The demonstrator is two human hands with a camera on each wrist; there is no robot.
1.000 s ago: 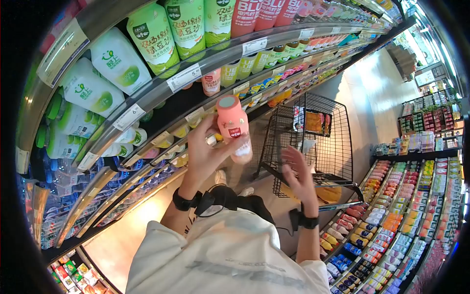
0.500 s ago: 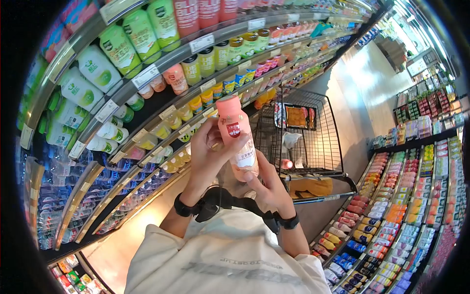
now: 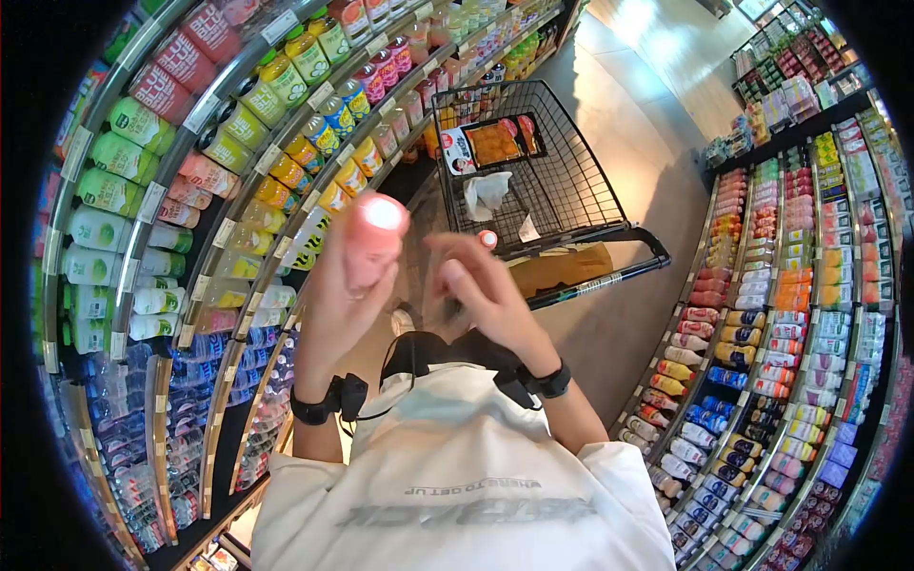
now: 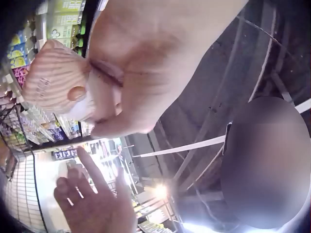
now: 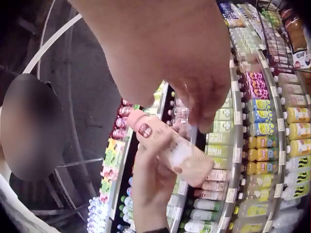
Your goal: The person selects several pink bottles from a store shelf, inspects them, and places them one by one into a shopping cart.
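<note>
My left hand [image 3: 328,300] grips a pink plastic drink bottle [image 3: 376,233] around its body; seen from above, its cap end faces up. In the left wrist view the ribbed lower part of the bottle [image 4: 53,85] sticks out past the left hand [image 4: 150,63]. The right wrist view shows the bottle's red emblem and pale label, with the left thumb across it. To the right of the bottle, apart from it, my right hand [image 3: 486,300] is raised with loosely bent fingers and holds nothing. Its fingers are blurred in the head view.
A black wire shopping cart [image 3: 609,279] stands ahead, holding a packaged food tray [image 3: 495,143], a crumpled white bag [image 3: 487,195] and a small red-capped bottle [image 3: 487,238]. Drink shelves [image 3: 224,233] curve along the left. More stocked shelves [image 3: 752,285] line the right.
My right hand touched the bottle's lower end half a second ago and is now apart from it. The left hand has moved left with the bottle, whose cap end now faces the head camera.
</note>
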